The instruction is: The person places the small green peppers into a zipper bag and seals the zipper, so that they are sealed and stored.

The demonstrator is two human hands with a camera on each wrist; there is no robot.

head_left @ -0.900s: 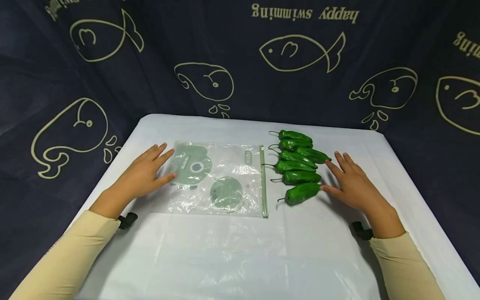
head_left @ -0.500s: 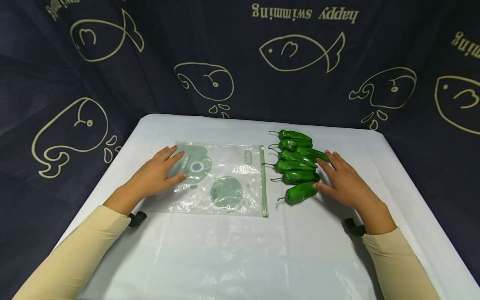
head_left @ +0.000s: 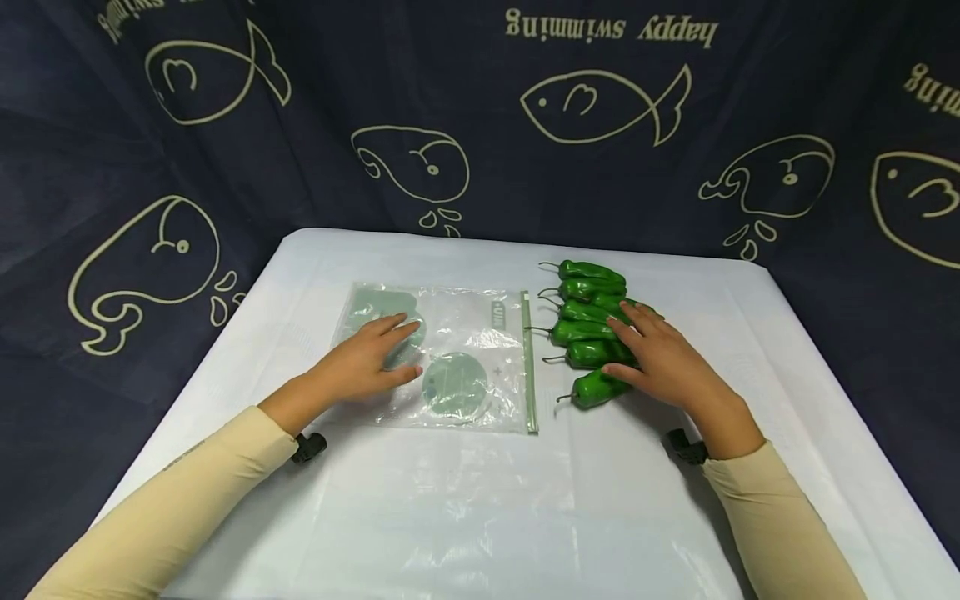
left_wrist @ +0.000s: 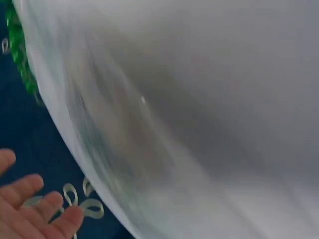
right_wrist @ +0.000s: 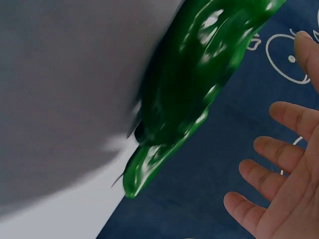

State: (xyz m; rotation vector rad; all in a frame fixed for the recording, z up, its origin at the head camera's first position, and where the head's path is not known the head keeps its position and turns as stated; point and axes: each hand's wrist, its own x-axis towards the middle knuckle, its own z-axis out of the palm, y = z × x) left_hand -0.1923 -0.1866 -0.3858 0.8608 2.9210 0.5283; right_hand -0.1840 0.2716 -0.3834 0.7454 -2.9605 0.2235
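A clear zip bag (head_left: 465, 308) with green cartoon prints lies flat, its green zip edge facing right. Over the bag's left part is my left hand (head_left: 360, 362), fingers spread and gripping nothing. Just right of the bag, several green peppers (head_left: 588, 310) lie in a column, stems to the left. My right hand (head_left: 671, 362) hovers at their right ends, fingers spread, overlapping some in the head view. In the right wrist view its fingers (right_wrist: 289, 154) are apart from the large near pepper (right_wrist: 194, 64). The left wrist view shows loosely bent left fingers (left_wrist: 45, 204).
The white-covered table (head_left: 450, 517) fills the space in front of and around the bag. A dark blue curtain (head_left: 480, 100) with fish and whale outlines hangs behind and beside it. Small black devices sit at both wrists.
My left hand has moved right, from the bag's left edge to over it. My right hand has moved left, over the peppers' right ends. Bag and peppers stay put.
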